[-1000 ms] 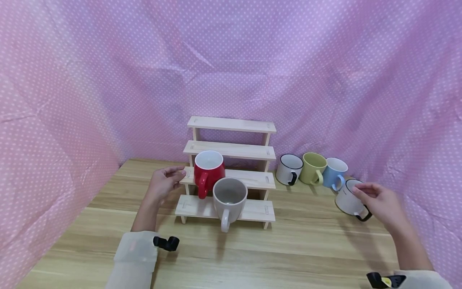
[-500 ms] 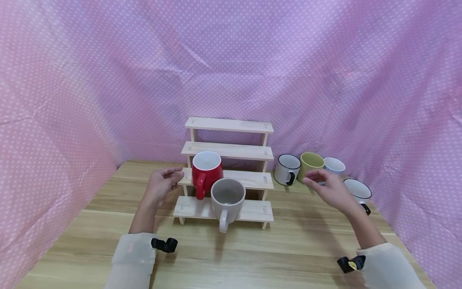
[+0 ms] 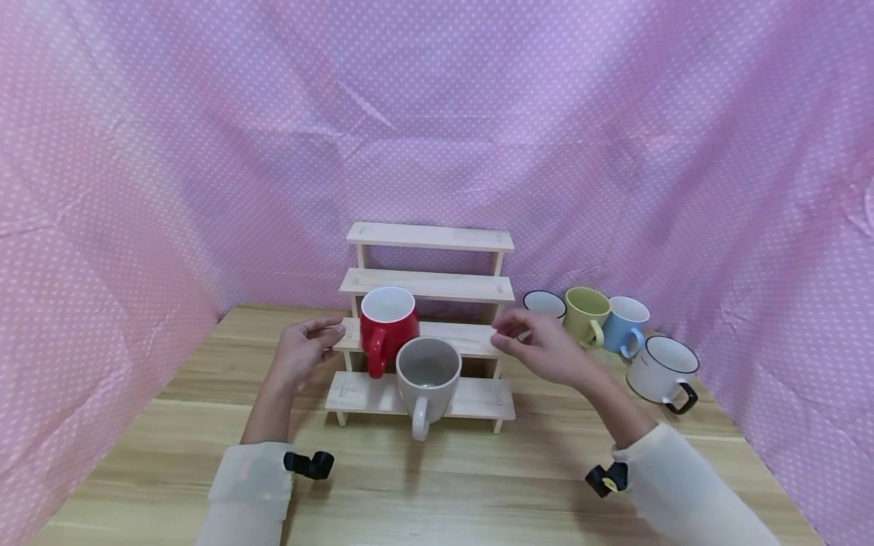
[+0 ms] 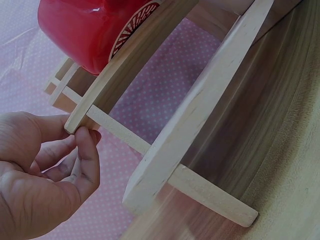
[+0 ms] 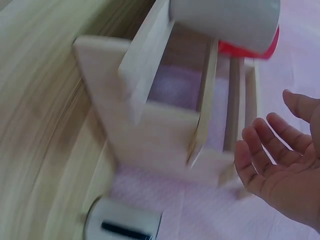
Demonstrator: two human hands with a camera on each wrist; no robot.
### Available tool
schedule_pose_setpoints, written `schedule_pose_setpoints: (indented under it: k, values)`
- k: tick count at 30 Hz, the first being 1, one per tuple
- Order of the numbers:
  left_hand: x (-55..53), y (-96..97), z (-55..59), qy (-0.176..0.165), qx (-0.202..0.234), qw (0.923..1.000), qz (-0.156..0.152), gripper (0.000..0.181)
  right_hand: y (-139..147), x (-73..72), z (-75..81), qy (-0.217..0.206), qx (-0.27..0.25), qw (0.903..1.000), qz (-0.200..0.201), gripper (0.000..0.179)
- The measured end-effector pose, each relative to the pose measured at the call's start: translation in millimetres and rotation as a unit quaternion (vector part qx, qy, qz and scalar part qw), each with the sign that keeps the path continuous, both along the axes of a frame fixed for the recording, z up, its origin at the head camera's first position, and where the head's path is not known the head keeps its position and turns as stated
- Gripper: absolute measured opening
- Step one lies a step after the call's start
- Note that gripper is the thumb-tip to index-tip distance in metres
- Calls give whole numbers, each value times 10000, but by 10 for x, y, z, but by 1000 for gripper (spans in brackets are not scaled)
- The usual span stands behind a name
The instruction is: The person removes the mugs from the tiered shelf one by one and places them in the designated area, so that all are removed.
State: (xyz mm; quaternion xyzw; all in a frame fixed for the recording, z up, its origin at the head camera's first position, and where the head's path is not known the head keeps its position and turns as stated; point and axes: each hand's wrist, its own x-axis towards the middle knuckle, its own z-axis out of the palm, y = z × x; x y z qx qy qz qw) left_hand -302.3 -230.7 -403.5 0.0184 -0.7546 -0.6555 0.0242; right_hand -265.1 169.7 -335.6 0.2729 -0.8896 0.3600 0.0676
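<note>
My left hand (image 3: 300,353) pinches the left end of a board on the wooden step rack (image 3: 430,283); the left wrist view shows thumb and finger on either side of that board end (image 4: 75,120). On that board, second from the bottom, stands a red mug (image 3: 396,334) with a white inside. A light grey mug (image 3: 437,390) stands on the lowest board, handle toward me. My right hand (image 3: 546,353) is at the rack's right end, fingers loosely bent and holding nothing. In the right wrist view a gap shows between its fingers (image 5: 250,145) and the boards.
Right of the rack, a black-rimmed white mug (image 3: 545,301) is partly hidden by my right hand. Beyond it stand a yellow-green mug (image 3: 579,322), a light blue mug (image 3: 620,332) and another black-rimmed white mug (image 3: 652,375). A pink dotted cloth (image 3: 437,136) hangs behind the wooden table (image 3: 410,500).
My right hand has left the nearest black-rimmed white mug at the right and moved left to the rack's right end. My left hand has stayed on the board.
</note>
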Motion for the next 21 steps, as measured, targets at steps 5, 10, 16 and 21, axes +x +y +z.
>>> schedule_pose_setpoints:
  k: [5, 10, 16, 21]
  values:
    - [-7, 6, -3, -20, 37, 10000, 4, 49, -271, 31, 78, 137, 127, 9991, 389, 26]
    - [-16, -4, -9, -19, 55, 10000, 33, 49, -538, 52, 145, 136, 122, 9971, 739, 26]
    - [-25, -9, -8, -42, 89, 10000, -16, 48, -826, 112, 213, 58, 146, 9939, 1094, 31]
    - [-37, -11, -10, -28, 120, 9999, -73, 49, -1048, 182, 271, -168, 171, 9922, 1223, 32]
